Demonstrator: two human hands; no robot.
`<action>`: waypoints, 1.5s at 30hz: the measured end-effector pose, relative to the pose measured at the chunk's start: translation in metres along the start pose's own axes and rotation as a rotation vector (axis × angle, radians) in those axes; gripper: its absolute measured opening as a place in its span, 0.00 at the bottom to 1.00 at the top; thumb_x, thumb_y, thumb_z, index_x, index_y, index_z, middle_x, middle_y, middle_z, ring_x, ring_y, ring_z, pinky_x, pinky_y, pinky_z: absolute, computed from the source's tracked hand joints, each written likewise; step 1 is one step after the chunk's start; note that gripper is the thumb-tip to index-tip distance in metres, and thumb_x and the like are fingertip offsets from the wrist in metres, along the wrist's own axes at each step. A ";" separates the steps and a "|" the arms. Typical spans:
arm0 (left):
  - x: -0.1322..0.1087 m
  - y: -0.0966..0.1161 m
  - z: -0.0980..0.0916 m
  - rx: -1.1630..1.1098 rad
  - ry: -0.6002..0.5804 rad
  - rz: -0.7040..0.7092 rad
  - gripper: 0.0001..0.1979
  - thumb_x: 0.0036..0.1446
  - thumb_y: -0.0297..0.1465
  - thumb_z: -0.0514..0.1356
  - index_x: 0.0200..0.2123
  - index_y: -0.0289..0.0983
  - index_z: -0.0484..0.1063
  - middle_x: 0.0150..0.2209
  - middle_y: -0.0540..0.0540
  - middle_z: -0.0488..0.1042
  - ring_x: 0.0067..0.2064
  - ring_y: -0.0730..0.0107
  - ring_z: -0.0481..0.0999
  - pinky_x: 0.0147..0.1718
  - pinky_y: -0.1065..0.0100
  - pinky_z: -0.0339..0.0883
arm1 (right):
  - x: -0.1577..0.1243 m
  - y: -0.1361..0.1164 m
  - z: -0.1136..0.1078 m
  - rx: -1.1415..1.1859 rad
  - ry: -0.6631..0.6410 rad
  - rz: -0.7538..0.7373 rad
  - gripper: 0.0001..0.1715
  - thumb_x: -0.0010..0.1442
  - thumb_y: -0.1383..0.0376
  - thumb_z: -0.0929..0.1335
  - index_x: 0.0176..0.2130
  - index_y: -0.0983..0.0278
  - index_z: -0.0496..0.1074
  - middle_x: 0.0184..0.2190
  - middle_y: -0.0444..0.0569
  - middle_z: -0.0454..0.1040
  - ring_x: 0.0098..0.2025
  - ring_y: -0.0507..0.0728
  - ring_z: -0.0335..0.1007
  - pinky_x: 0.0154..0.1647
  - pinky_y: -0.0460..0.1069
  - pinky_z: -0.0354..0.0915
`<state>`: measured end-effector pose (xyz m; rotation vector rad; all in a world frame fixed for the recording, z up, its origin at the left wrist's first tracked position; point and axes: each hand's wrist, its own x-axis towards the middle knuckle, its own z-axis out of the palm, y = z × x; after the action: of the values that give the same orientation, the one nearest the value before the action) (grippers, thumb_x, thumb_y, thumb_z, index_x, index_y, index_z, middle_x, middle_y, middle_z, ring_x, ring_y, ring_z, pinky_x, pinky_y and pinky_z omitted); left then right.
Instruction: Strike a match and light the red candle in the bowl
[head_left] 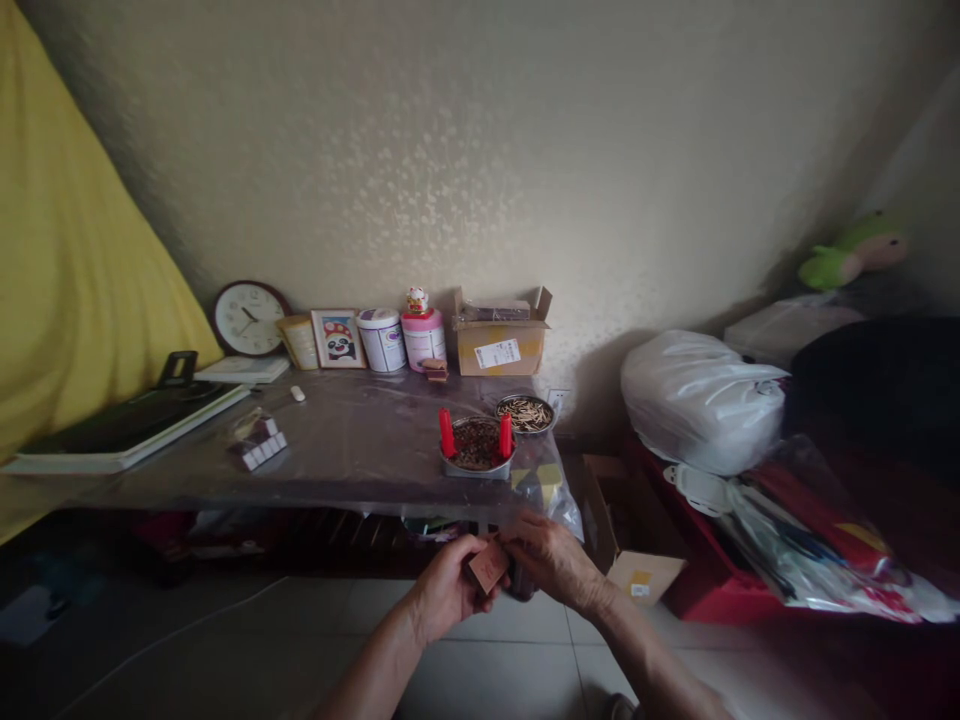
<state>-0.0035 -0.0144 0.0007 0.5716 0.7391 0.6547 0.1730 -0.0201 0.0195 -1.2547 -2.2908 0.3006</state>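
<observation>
Both hands meet low in the view, in front of the table's near edge. My left hand (448, 585) is closed round a small flat reddish-brown piece (489, 566), about the size of a card or little box. My right hand (551, 560) curls its fingers against the same piece and over a dark object (520, 585) beneath it that I cannot make out. Just beyond the hands, on the table (360, 450), stands a metal tray (477, 462) with dark contents and two red candles (446, 432).
A round dish of pale sticks (526, 413) sits behind the tray. Along the wall stand a clock (247, 318), a framed picture, jars and a cardboard box (501, 335). A laptop (127, 425) lies left. A white bag (697, 400) and an open box (637, 545) crowd the right.
</observation>
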 end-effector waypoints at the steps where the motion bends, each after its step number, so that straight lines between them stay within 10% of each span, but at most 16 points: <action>1: 0.000 0.000 0.000 0.003 -0.002 -0.004 0.11 0.52 0.34 0.53 0.32 0.32 0.71 0.24 0.42 0.76 0.21 0.72 0.70 0.18 0.73 0.56 | 0.000 0.001 0.001 -0.011 -0.003 -0.009 0.10 0.61 0.70 0.63 0.35 0.60 0.72 0.32 0.45 0.73 0.34 0.52 0.72 0.33 0.45 0.66; 13: 0.001 -0.001 -0.003 0.012 -0.020 0.035 0.15 0.52 0.33 0.53 0.43 0.36 0.67 0.23 0.44 0.76 0.22 0.70 0.71 0.18 0.72 0.55 | 0.001 0.003 0.005 -0.056 -0.004 -0.128 0.09 0.64 0.67 0.59 0.34 0.63 0.67 0.30 0.47 0.69 0.30 0.53 0.67 0.31 0.45 0.64; 45: -0.001 -0.001 -0.001 -0.045 -0.117 0.093 0.16 0.53 0.31 0.52 0.45 0.34 0.67 0.26 0.40 0.77 0.24 0.67 0.72 0.20 0.70 0.57 | 0.002 -0.003 -0.002 0.634 0.170 0.205 0.13 0.57 0.57 0.67 0.29 0.64 0.70 0.28 0.45 0.72 0.30 0.52 0.69 0.31 0.46 0.65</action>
<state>-0.0044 -0.0151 -0.0004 0.6007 0.5899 0.7158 0.1714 -0.0200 0.0234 -1.1164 -1.7171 0.8765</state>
